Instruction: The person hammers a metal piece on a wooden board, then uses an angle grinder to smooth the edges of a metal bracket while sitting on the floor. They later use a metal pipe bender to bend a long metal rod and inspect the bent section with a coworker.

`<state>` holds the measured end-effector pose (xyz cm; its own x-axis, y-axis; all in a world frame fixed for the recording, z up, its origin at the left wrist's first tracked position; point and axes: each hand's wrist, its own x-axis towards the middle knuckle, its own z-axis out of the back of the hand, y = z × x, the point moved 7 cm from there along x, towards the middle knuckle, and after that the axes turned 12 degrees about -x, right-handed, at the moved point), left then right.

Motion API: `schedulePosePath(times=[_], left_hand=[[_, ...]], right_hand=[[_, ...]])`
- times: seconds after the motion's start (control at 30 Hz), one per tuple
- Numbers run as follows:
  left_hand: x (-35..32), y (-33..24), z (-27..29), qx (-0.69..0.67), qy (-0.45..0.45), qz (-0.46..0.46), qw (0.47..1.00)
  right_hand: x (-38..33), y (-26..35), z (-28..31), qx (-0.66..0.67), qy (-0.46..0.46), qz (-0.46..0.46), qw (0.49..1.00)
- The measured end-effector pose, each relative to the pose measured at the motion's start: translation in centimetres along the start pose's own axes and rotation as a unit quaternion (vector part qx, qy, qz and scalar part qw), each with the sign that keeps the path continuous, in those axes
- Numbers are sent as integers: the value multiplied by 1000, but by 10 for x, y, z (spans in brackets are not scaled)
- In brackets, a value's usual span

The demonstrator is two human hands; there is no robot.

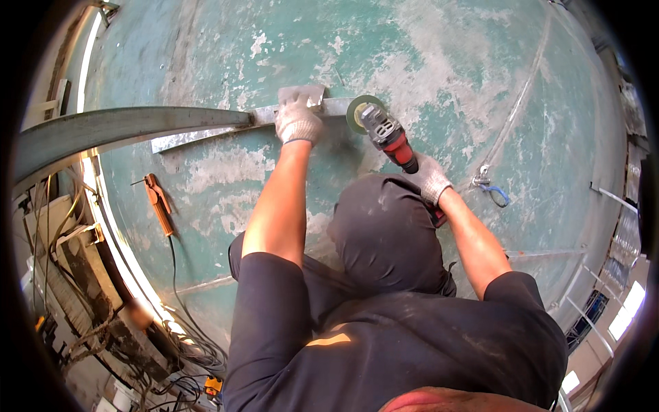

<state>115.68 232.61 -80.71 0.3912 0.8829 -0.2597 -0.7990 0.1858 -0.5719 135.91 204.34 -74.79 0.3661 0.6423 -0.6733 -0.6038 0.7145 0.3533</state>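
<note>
My left hand (pixel 298 118), in a pale knit glove, presses over a flat grey metal bar (pixel 336 107), its fingers bent round a short metal piece (pixel 313 95) lying across it. In my right hand (pixel 429 180), also gloved, is a red and black angle grinder (pixel 388 135). Its greenish disc (pixel 357 115) is at the bar's right end; whether it touches cannot be made out. The grinder's rear is partly hidden behind my knee (pixel 391 237).
A long curved steel beam (pixel 123 127) reaches in from the left to the bar. An orange electrode holder (pixel 158 206) with a black cable lies on the worn green surface (pixel 412 48). To the right lies a clamp with a blue loop (pixel 494 194). Cables and scrap crowd the lower left.
</note>
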Motion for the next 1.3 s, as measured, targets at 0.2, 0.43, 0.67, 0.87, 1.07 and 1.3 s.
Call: schedulePosePath(times=[0.2,0.43,0.67,0.87,1.07,1.3], left_hand=[[-12,4,-7,87,29,-70,993],[-27,17,-16,87,-27,-120,989],[-7,18,-21,112,-26,-104,988],[-17,21,1,-3,-26,-130,991],[-57,105,60,-154,-140,-12,978],[-149,163,153,-302,-218,115,921]], right_hand=[[-1,-11,0,13,7,-29,999],[4,-33,-10,33,-7,-38,999],[5,-32,-5,7,6,-43,999],[8,-15,6,-17,13,-32,999],[28,29,14,-31,-12,24,999],[77,96,9,-92,46,96,990]])
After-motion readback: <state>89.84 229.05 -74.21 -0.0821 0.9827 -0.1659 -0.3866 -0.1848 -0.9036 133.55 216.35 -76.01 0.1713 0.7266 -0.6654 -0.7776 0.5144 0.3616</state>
